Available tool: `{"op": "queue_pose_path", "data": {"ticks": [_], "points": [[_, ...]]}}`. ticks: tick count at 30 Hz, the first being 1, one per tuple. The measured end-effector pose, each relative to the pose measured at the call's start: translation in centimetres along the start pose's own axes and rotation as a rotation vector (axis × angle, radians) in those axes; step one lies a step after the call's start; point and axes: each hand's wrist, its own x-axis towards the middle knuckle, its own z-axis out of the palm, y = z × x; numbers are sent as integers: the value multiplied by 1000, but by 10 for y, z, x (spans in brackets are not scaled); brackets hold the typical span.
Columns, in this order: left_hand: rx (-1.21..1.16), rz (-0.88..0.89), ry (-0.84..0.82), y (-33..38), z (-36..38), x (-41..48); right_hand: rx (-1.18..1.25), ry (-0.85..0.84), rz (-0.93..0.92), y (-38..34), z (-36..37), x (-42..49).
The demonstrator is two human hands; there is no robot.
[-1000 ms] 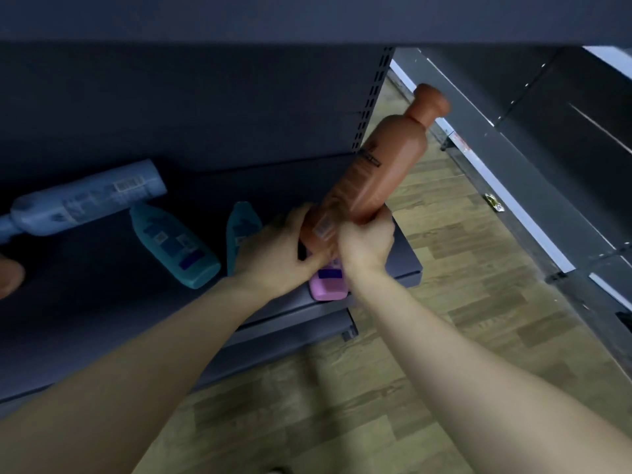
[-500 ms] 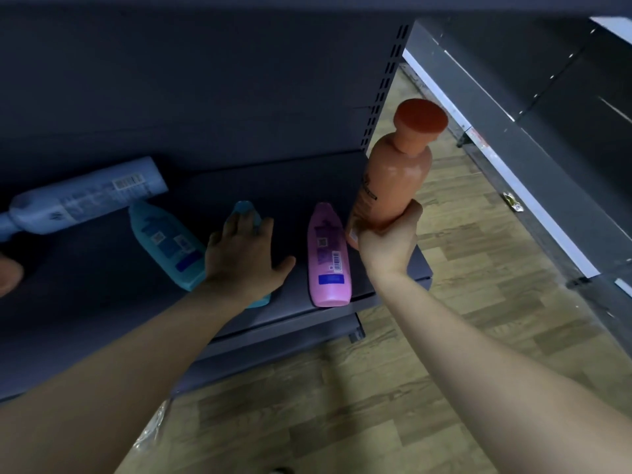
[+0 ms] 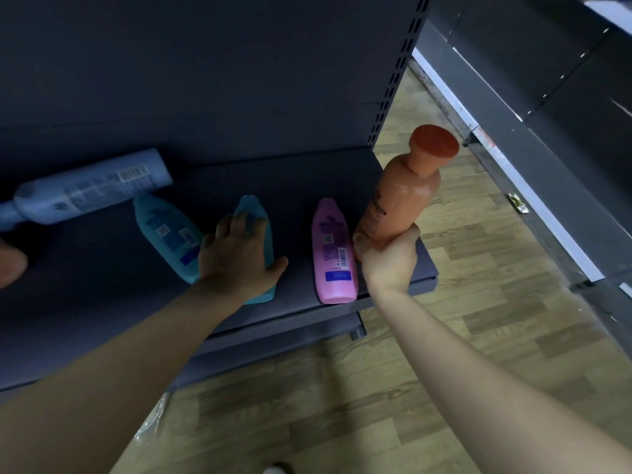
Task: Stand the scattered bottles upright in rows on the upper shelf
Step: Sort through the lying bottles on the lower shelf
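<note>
My right hand (image 3: 388, 260) grips the base of an orange bottle (image 3: 402, 196), which stands almost upright, cap up, at the right end of the dark shelf (image 3: 297, 179). A pink bottle (image 3: 333, 253) lies flat just left of it. My left hand (image 3: 236, 256) rests spread on a teal bottle (image 3: 256, 213) that lies flat. A second teal bottle (image 3: 167, 232) lies beside it on the left. Further back, a long blue bottle (image 3: 92, 189) lies on its side.
Part of another orange object (image 3: 12, 266) shows at the left edge. A lower shelf lip (image 3: 284, 333) juts out beneath. A perforated upright (image 3: 398, 73) bounds the shelf on the right. Wood-pattern floor (image 3: 478, 302) and another dark shelf unit (image 3: 564, 107) lie to the right.
Both hands held the tilted orange bottle a second ago. My left hand let go and moved onto the teal bottle, while my right hand brought the orange bottle upright at the shelf's right end.
</note>
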Motion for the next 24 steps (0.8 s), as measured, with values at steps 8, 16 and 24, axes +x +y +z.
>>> {"op": "queue_pose_path", "data": {"ticks": [8, 16, 24], "points": [[-33, -25, -34, -18, -2, -16, -330, 19, -29, -9, 9, -71], [7, -76, -10, -81, -12, -52, -792, -279, -575, -43, 61, -128], [81, -185, -23, -166, -21, -92, -965, -550, -786, -67, 119, -183]]}}
